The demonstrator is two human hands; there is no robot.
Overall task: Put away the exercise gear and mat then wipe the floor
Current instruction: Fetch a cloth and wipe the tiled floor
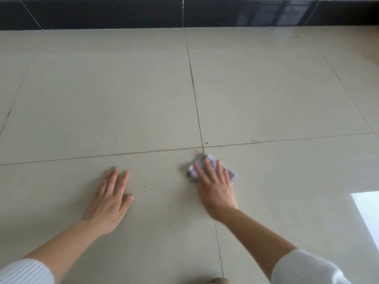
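Pressing a soft, light cloth (pixel 213 168) flat-fingered, the right hand (pixel 215 187) is wiping the floor (pixel 102 99); the left hand (pixel 110 199) is bracing, open.

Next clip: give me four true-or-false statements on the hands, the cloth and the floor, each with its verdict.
1. The right hand presses a pale purple cloth onto the tiled floor. True.
2. The left hand holds a second cloth. False: it rests flat on the floor and holds nothing.
3. The cloth lies close to where two grout lines cross. True.
4. An exercise mat lies unrolled on the floor. False: no mat is in view.
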